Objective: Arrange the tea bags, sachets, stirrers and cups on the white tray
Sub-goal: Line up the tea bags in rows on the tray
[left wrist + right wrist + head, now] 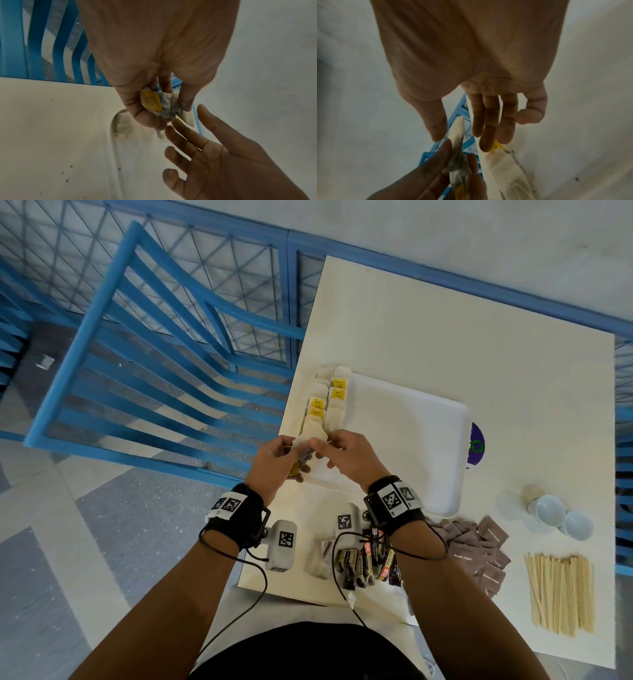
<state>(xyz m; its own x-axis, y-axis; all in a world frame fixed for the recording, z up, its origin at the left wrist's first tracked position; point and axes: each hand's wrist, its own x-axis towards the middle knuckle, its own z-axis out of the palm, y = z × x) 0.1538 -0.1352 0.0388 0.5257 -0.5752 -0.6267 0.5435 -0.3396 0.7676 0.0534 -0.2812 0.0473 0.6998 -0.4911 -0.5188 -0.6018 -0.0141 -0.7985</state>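
Tea-bag step: my left hand (150, 75) pinches a tea bag (164, 106), right hand (471, 67) fingers released; next I lay it at the white tray (411, 419) left edge.

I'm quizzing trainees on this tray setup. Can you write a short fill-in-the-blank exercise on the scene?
1. The tea bags on the white tray carry ____ tags.
2. The left hand pinches a ____.
3. The wooden stirrers lie ____ the tray.
4. The right hand has its fingers ____.

Missing words: yellow; tea bag; off; straight

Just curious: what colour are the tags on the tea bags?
Yellow tags, clearest in the head view.
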